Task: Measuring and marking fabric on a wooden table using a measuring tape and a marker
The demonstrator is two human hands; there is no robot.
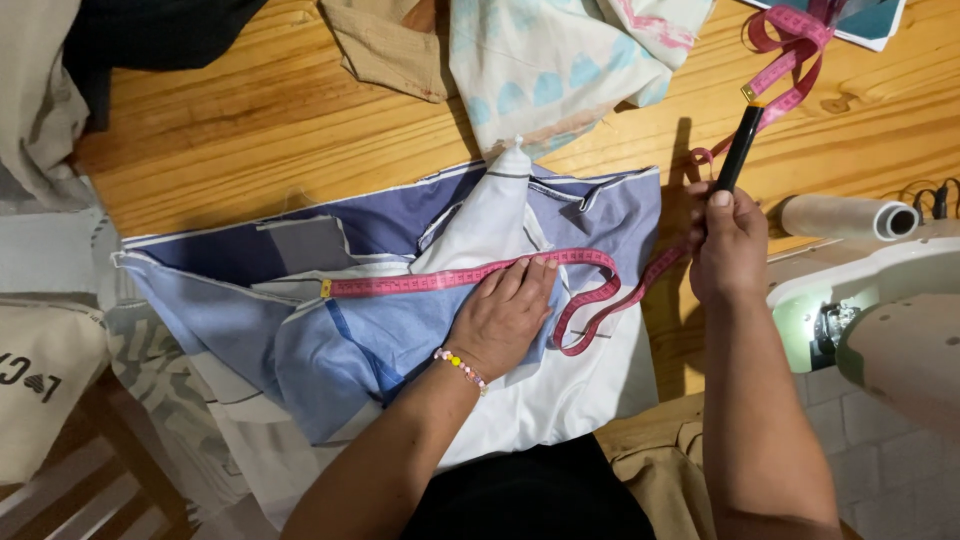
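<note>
Nearest to the camera, the left hand (505, 315) lies flat on the blue and white fabric (400, 320), palm down, fingers stretched and close together. It grips nothing; the fingertips (535, 268) press the pink measuring tape (450, 278) against the cloth. From these fingertips the tape runs straight to the person's left, and its metal end sits on the blue part of the cloth. On the other side of the fingertips the tape makes a loose loop and goes toward the right hand (728, 248).

The right hand is closed around a black pen-like tool (738, 150), with the thumb on top; the tool points away from the person. Beyond its far tip, more tape lies in coils on the wooden table (250, 120).

Beside the right forearm stands a pale green sewing machine (880, 310), with a grey roll (845, 216) just behind it. Further from the fingers lie a light patterned cloth (560, 70) and a beige piece (385, 45).

The risk seems to be a wrong measure: if the flat fingers relax, the tape may slide, or the soft folded cloth may shift under it. The loose loop may also pull the tape when the right hand moves.
</note>
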